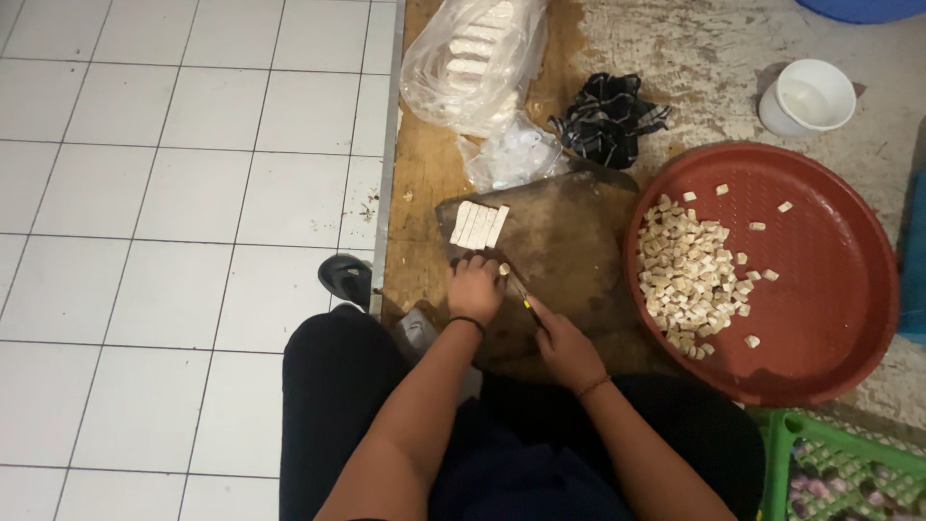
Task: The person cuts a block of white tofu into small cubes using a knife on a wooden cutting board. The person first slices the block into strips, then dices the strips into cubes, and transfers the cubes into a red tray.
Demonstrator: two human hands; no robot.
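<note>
Left hand (475, 287) sits curled, fingertips down, on a pale block (479, 260) near the left edge of the dark cutting board (569, 241), likely pinning it so it does not slide under the blade. Right hand (564, 349) is clenched round a knife (519, 289) with a yellowish handle; the blade points up toward the left fingertips, right beside them. How much of the block lies under the left hand, cannot tell.

A row of about 5 pale strips (479, 225) lies side by side at the board's upper left corner, just beyond the left hand, apparently parked there within easy reach.

Red round tray (839, 289) touches the board's right edge; a heap of small pale cubes (690, 275) sits against its left wall, a few strays spread toward the middle, so cut bits probably go straight across.

Packaging: clear plastic bag (463, 68) with more pale blocks inside at the far edge of the wooden top (420, 174), no label readable; a smaller crumpled clear wrapper (511, 154) just below it, touching the board's far edge. Dark checked cloth (608, 116) beside that. White cup (810, 96) past the tray's far rim. Green crate (820, 463) by the tray's near rim. Black sandal (345, 278) on the white tiled floor (174, 193) left of the top.
</note>
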